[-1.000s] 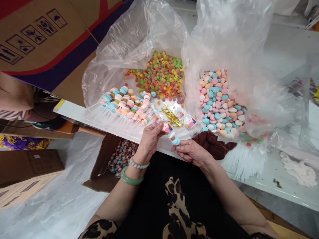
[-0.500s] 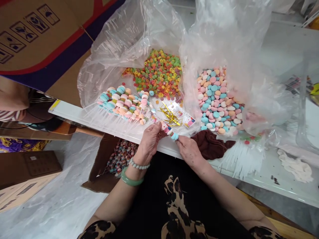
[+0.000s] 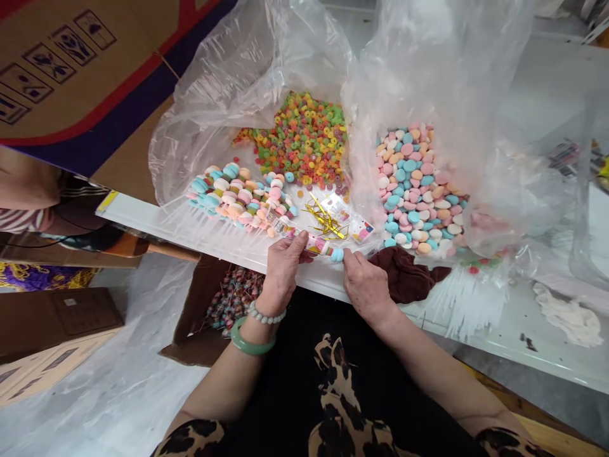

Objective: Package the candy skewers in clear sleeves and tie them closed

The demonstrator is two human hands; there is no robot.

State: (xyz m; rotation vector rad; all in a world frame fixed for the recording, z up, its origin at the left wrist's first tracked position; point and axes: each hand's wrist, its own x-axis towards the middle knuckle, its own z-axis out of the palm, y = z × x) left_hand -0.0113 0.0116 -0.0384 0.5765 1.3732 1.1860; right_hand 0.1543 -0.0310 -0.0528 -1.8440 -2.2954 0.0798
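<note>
Candy stick (image 3: 337,254) over the table (image 3: 318,279) edge looks part-sleeved, left grip (image 3: 284,263) pinched on the printed sleeve (image 3: 314,242), right grip (image 3: 366,282) closed on its blue end; bare-looking sticks (image 3: 238,197) remain piled, pops (image 3: 233,298) already boxed below.

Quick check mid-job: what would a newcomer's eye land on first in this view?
Probably the bright heap of small ring candies at upper centre, with the pile of pastel candies to its right, both amid clear plastic. Below them, the left hand pinches a printed wrapper around a candy stack, and the right hand grips at its blue end. A big cardboard box fills the upper left.
</note>
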